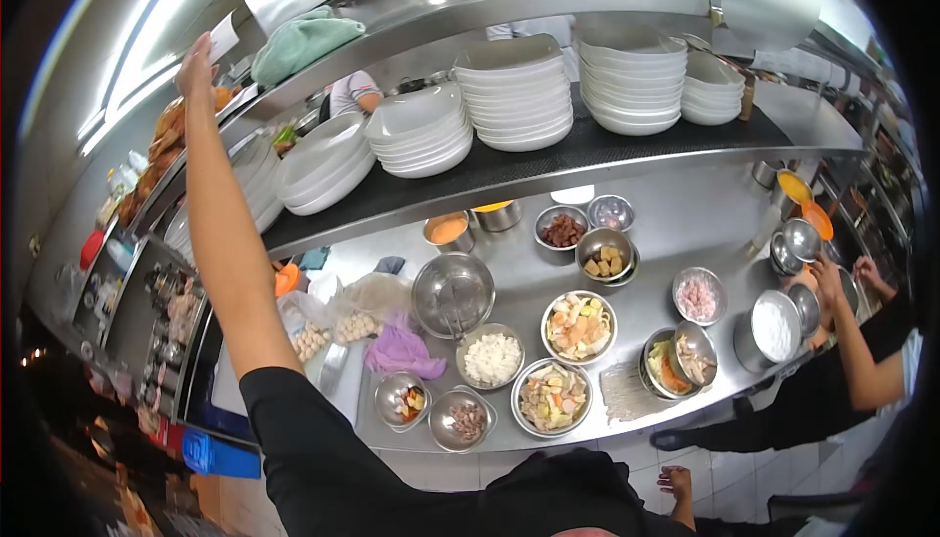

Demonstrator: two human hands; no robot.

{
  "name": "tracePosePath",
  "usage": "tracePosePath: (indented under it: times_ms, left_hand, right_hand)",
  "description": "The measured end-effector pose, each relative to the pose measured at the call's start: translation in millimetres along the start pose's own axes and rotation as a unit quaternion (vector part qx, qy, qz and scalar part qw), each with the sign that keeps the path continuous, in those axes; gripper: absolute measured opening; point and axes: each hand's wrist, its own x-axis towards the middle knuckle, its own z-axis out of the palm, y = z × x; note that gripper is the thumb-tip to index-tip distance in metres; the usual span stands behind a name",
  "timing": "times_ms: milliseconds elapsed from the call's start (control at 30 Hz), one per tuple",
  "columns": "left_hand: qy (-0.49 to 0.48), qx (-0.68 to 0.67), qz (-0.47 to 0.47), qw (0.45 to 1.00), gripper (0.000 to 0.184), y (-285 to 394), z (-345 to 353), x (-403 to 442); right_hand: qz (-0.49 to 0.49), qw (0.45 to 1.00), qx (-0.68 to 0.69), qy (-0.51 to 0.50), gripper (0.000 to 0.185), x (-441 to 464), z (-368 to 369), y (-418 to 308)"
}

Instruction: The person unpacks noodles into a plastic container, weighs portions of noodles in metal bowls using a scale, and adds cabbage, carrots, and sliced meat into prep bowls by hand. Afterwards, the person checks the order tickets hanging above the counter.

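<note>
My left hand (196, 65) is raised high at the far left, its arm stretched up past the shelf. Its fingers are closed on a white paper slip (224, 36). Just right of it, a folded green towel (305, 45) lies on the upper shelf. Low in the view, beside my body, hangs my right hand (674, 481). Its fingers are loosely bent and apart, and nothing shows in them. Past the counter edge nearest that hand sit a bowl of mixed cut vegetables (551, 398) and a bundle of pale thin strands (630, 393).
Stacked white dishes (513, 96) line the black-matted shelf. On the steel counter stand several metal bowls, including one of white cubes (492, 359), plus a purple bag (404, 348). At right, a co-worker's hand (830, 282) is among metal bowls. A blue bin (223, 454) stands lower left.
</note>
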Motion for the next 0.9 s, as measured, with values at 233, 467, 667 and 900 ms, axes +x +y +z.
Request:
tracePosePath:
  times_ms: [233,467,667,900]
  left_hand:
    - [-0.057,0.018,0.007,0.998,0.029,-42.1,-0.9,44.0]
    - [-0.199,0.122,0.102,0.967,0.040,-70.0,-15.0,35.8]
    - [-0.161,0.389,0.118,0.899,0.044,-54.9,-51.3,17.6]
    - [-0.275,0.111,0.215,0.931,0.038,97.7,32.6,-188.1]
  right_hand:
    - [0.131,0.990,0.026,-0.035,0.019,-50.5,12.6,80.6]
    - [0.129,0.975,0.018,-0.180,0.035,-34.0,-0.3,91.4]
    - [0.174,0.981,0.066,-0.051,0.037,-45.7,12.3,87.0]
    - [0.012,0.988,-0.150,0.046,0.034,-22.1,-5.5,54.7]
